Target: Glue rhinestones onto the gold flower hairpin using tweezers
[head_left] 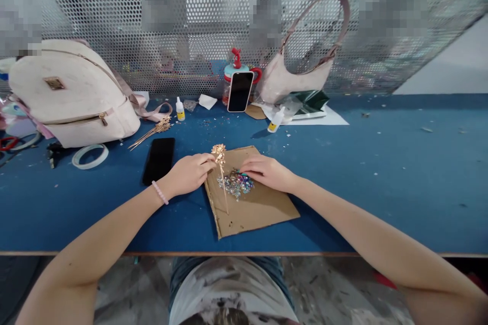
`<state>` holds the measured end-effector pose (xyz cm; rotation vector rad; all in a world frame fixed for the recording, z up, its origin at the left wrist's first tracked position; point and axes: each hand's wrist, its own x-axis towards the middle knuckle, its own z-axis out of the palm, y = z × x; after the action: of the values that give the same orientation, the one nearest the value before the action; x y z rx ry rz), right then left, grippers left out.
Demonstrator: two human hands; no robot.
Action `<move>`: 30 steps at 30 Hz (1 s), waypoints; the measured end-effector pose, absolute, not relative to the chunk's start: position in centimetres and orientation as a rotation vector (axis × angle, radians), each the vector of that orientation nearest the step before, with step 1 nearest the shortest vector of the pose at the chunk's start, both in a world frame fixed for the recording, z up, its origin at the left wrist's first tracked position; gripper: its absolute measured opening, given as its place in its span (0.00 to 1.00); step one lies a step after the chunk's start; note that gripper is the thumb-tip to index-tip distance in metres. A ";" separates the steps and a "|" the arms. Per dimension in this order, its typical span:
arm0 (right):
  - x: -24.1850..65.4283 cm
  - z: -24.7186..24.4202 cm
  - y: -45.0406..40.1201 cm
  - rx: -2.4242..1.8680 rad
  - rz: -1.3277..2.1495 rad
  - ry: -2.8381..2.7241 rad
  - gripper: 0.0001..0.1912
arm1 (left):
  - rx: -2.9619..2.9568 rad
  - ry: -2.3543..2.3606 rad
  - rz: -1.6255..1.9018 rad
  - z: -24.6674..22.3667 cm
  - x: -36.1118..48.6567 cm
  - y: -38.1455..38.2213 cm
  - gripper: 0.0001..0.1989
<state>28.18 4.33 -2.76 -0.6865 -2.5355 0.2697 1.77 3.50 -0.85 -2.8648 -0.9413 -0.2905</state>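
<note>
My left hand pinches a gold hair stick near its flower-shaped head. The long thin shank slants down over a piece of brown cardboard. On the cardboard lies a loose heap of shiny rhinestones, clear, blue and purple. My right hand is at the heap's right edge, fingers together around a small turquoise thing whose kind I cannot make out. Left of the cardboard is a black phone lying flat, close to my left wrist.
Behind stand a white glue bottle, another tilted glue bottle, a propped phone and a cup. More gold hair sticks and a tape roll lie left. A backpack and handbag line the perforated metal screen.
</note>
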 end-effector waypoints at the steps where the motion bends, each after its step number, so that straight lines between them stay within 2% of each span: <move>1: 28.3 -2.6 4.3 -0.692 0.261 -2.522 0.13 | -2.863 -0.935 -0.296 -0.8 1.7 3.5 0.14; 18: 29.9 -3.2 3.9 -0.968 -0.002 -2.461 0.12 | -2.854 -0.806 -0.362 -0.9 1.6 3.5 0.12; 30: 29.9 -3.2 3.5 -0.772 -0.009 -2.622 0.14 | -2.852 -0.800 -0.360 -0.9 1.6 3.4 0.13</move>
<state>29.91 3.50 -3.23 -0.7718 -2.6219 -0.0092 1.64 3.37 -0.94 -2.8518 -0.8005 -0.3605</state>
